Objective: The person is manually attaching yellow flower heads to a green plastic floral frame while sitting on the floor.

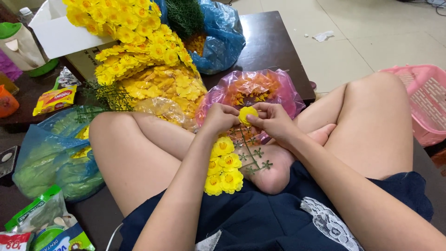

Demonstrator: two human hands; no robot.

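Both my hands meet over my crossed legs, pinching one yellow fabric flower (246, 114) between their fingertips. My left hand (219, 117) grips its left side and my right hand (274, 120) its right side. Below them a green plastic stem (248, 152) with star-shaped tips lies across my foot. Several yellow flowers (224, 166) are fitted on its left part.
A heap of finished yellow flower sprays (139, 46) lies ahead on a dark table (274, 42). A pink bag (253, 90) holds orange petals. Blue bags (51, 158) (223, 35) hold green parts. A pink basket (425, 102) stands right. Snack packets (42, 223) lie at the lower left.
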